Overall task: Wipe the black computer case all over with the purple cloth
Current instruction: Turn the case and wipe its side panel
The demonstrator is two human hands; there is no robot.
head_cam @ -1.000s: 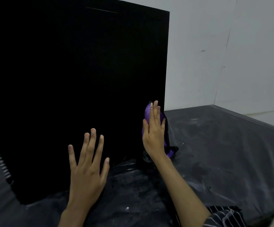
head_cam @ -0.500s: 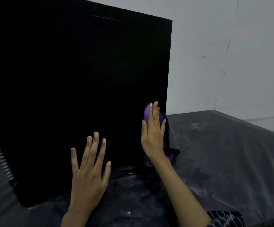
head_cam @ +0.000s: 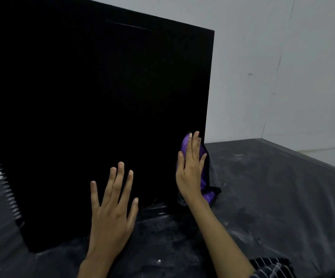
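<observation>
The black computer case (head_cam: 102, 109) stands upright on the table and fills the left and middle of the view, its big flat side facing me. My left hand (head_cam: 112, 203) lies flat against the lower part of that side, fingers spread, holding nothing. My right hand (head_cam: 190, 169) presses the purple cloth (head_cam: 203, 177) against the case's lower right edge. The cloth shows above my fingertips and below my palm, where it hangs down near the table. Most of the cloth is hidden behind my hand.
The table (head_cam: 272, 197) is covered with dark, dusty plastic sheeting and stretches to the right of the case. A pale wall (head_cam: 272, 67) stands behind, with a corner at the right. A striped sleeve (head_cam: 270, 267) shows at the bottom right.
The view has tilted and shifted slightly, so the case sits a little lower and further right in the picture. Both hands stay in the same places on the case.
</observation>
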